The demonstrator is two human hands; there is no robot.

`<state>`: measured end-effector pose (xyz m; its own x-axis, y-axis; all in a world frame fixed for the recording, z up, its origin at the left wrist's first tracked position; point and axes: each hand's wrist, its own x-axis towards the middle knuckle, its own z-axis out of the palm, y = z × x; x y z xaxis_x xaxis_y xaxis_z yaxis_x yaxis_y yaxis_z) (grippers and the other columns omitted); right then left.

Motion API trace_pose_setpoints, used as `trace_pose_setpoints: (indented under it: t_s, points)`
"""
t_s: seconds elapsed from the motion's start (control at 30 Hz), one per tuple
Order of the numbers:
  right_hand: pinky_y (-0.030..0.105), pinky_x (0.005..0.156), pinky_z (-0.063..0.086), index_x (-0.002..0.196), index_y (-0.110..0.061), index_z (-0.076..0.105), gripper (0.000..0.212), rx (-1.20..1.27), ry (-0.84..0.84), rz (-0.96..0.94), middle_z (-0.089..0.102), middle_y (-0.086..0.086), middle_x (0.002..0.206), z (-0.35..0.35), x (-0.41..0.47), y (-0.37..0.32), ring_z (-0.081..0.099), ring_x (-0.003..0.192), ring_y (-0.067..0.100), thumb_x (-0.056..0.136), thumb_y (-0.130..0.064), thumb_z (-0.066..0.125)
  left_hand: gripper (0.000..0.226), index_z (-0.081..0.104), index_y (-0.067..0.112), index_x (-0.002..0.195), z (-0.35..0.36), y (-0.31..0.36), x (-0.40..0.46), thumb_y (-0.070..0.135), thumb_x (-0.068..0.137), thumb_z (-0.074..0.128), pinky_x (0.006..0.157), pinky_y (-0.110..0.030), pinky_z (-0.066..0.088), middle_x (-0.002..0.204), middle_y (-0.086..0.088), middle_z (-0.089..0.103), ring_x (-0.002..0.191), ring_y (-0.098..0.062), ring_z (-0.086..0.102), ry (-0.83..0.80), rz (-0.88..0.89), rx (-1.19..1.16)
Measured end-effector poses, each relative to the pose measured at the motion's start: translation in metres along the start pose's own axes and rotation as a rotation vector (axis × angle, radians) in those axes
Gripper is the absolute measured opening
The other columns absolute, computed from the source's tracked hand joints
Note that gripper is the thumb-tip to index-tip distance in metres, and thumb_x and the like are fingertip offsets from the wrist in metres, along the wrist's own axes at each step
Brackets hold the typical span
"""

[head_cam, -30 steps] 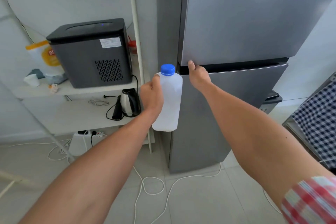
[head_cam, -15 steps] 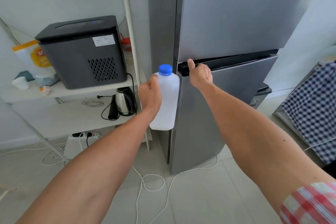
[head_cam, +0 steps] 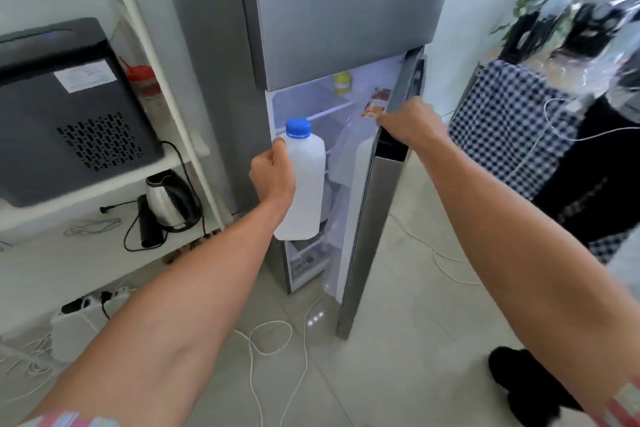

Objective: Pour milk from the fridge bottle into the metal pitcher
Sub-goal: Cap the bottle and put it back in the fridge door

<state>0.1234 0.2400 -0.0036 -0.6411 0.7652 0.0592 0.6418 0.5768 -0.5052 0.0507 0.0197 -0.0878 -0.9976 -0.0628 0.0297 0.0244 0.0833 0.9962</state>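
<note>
the left hand (head_cam: 273, 174) is curling its fingers around the side of the white milk bottle (head_cam: 306, 184), holding it upright with its blue cap (head_cam: 298, 127) on, in front of the open fridge compartment (head_cam: 311, 107). the right hand (head_cam: 410, 124) is gripping the top edge of the swung-out fridge door (head_cam: 372, 218).

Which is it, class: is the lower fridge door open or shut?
Open. The lower door is swung out, the right hand grips its top edge, and lit shelves show inside.
</note>
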Motion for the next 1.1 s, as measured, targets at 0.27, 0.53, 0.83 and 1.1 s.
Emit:
trace_pose_setpoints:
  t_s: [0.27,0.53,0.83,1.1]
  points:
    - [0.034,0.071,0.042,0.091,-0.005,0.054,0.031,-0.173,0.061,0.06,0.061,0.014,0.102,-0.052,-0.017,0.084,0.059,0.088,0.03,0.102,-0.033,0.051,0.052,0.06,0.008,0.067,0.064,-0.015,-0.05,0.052,0.09,0.043,0.068,-0.038,0.053,0.073,-0.012,0.068,0.074,-0.032,0.065,-0.159,-0.165,-0.072]
    - [0.047,0.101,0.043,0.13,-0.001,0.056,0.046,-0.263,0.35,0.047,0.057,0.018,0.135,-0.059,-0.024,0.148,0.053,0.123,0.036,0.111,-0.038,0.037,0.038,0.045,0.016,0.067,0.122,-0.025,-0.097,0.04,0.097,0.04,0.06,-0.027,0.042,0.068,-0.003,0.054,0.064,-0.02,0.05,-0.18,-0.34,-0.27]
    - [0.031,0.06,0.034,0.084,-0.007,0.068,0.049,-0.32,0.755,-0.149,0.07,0.011,0.081,-0.047,-0.005,0.203,0.064,0.072,0.03,0.111,-0.039,0.043,0.051,0.072,0.005,0.109,0.195,-0.069,-0.107,0.045,0.101,0.041,0.063,-0.03,0.051,0.1,-0.012,0.073,0.088,-0.032,0.067,0.017,-0.64,-0.39]
    - [0.026,0.052,0.025,0.066,-0.011,0.061,0.044,-0.344,0.9,-0.234,0.059,0.003,0.057,-0.044,0.009,0.217,0.052,0.052,0.021,0.103,-0.035,0.056,0.034,0.059,0.015,0.083,0.251,-0.101,-0.114,0.037,0.104,0.045,0.074,-0.035,0.051,0.075,-0.002,0.062,0.078,-0.028,0.061,0.158,-0.76,-0.412]
